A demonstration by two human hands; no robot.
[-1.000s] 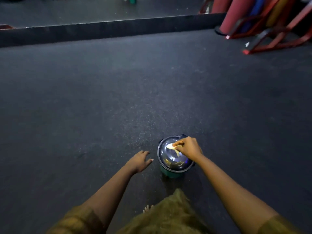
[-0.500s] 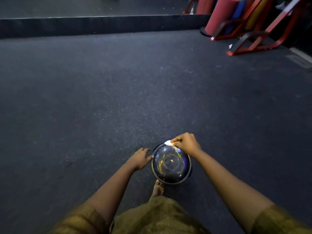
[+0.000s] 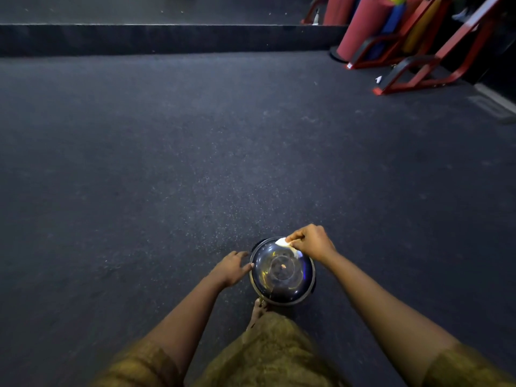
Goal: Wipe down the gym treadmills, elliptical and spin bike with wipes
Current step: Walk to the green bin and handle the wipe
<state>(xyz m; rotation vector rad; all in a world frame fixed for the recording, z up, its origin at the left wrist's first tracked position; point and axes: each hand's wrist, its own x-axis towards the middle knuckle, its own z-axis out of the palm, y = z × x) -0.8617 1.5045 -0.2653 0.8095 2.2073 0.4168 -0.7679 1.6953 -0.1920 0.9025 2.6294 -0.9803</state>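
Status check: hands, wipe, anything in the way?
Left hand open, thumb at left rim of bin lid. Right hand pinches white wipe over lid's far edge. Lid looks closed; bare foot beside bin.

One round bin with a shiny dark domed lid (image 3: 282,277) stands on the floor, and one small white wipe (image 3: 281,242) shows at its far rim. Two bare hands are in view, one left hand (image 3: 230,268) and one right hand (image 3: 312,243), plus one bare foot (image 3: 258,310). At the far right stand two red metal frames (image 3: 472,26), two red rolled mats (image 3: 360,32), one blue roll (image 3: 392,19) and one small white scrap (image 3: 378,79).
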